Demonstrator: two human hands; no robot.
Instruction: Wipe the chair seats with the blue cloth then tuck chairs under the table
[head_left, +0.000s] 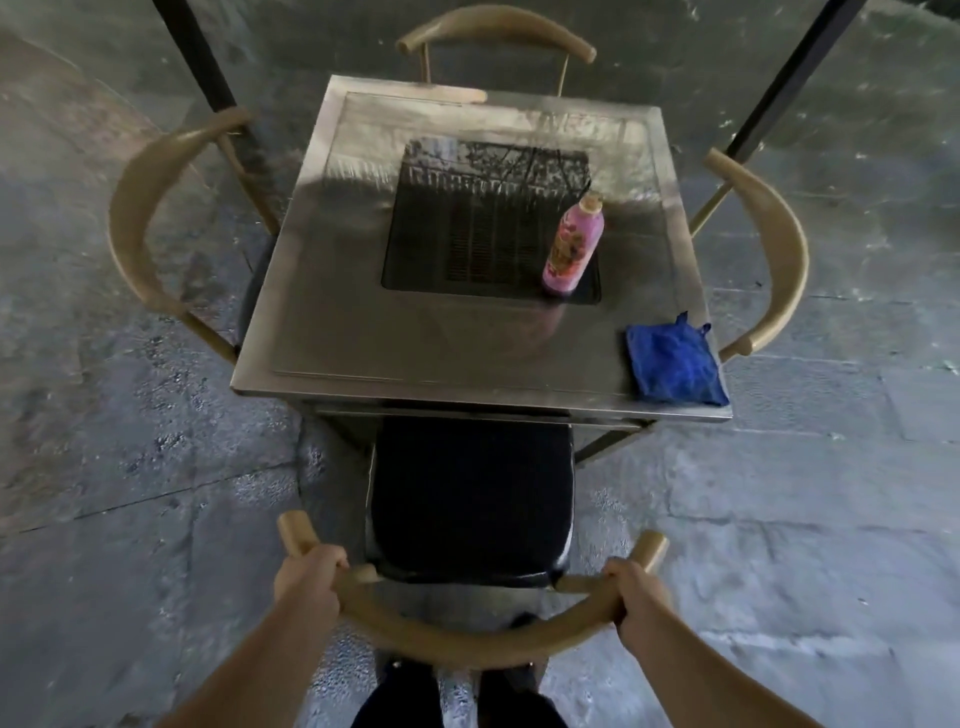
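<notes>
The near chair has a black seat and a curved tan backrest. Its seat front reaches just under the edge of the square metal table. My left hand grips the backrest on its left side. My right hand grips it on the right side. The blue cloth lies crumpled on the table's near right corner, apart from both hands.
A pink spray bottle stands on the table beside the dark centre grille. Three more tan-backed chairs sit tucked in at the left, far and right sides. Two black poles rise behind. The stone floor looks wet.
</notes>
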